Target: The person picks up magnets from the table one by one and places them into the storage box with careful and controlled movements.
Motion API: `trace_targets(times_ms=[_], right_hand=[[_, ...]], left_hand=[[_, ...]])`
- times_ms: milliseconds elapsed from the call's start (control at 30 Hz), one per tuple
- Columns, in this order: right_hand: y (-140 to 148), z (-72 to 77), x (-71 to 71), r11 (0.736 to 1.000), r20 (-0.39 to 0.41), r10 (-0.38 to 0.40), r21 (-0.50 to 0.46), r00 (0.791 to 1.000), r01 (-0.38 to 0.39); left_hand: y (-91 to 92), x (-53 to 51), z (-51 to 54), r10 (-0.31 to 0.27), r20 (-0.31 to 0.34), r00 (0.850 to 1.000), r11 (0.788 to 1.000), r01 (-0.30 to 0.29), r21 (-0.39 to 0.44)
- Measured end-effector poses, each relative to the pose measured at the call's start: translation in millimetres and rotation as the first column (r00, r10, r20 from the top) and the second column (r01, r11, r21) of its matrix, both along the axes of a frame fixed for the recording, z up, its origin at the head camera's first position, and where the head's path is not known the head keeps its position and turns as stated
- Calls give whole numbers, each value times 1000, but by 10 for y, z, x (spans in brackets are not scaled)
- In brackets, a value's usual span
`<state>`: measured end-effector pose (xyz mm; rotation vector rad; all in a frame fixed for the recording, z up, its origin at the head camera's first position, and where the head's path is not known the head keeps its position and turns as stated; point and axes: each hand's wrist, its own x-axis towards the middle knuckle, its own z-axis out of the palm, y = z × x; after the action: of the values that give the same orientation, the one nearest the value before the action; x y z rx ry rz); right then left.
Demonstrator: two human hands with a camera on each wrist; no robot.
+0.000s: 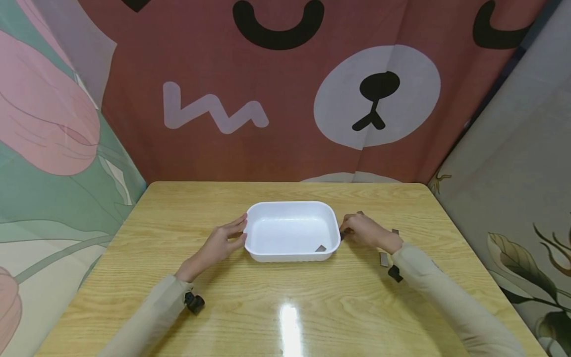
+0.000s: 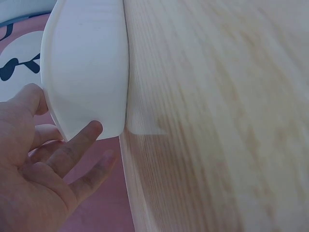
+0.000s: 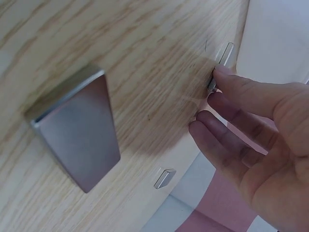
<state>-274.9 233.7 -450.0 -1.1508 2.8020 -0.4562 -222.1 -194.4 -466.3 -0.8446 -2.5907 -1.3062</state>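
A white rectangular plastic basin stands on the wooden table, with one small grey piece in its front right corner. My left hand touches the basin's left end; its extended fingers lie against the white wall in the left wrist view. Just right of the basin, my right hand pinches a small, flat, shiny metal block between thumb and fingertip, close to the tabletop. Nearer the right wrist camera lies another metal block with slanted sides, and a further block sits beyond the fingers.
Around the right forearm lie loose blocks: one before the wrist, another partly hidden behind it, and one behind the hand. A printed cloth hangs at the table's back edge, with more cloth on both sides.
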Motion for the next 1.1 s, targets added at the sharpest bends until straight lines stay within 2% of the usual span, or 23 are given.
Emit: trace_targets(times_ms=[300,633,867,1100], right_hand=[[-8,5,3,1000,-2,-17,6,1000,17],[-14,-3,0,999,36,-26,-30,999,27],[-11,-29,-21,999,33,-39,-20,999,40],[-11,-16,-6,997,45,-61,-49,997,63]], left_hand=[[4,5,12,-6,0,1000,1000,6,26],[4,20,24,4,4,1000,1000,-4,12],[-1,13,13,0,-4,1000,1000,0,16],[-8,5,2,0,-3,1000,1000,0,19]])
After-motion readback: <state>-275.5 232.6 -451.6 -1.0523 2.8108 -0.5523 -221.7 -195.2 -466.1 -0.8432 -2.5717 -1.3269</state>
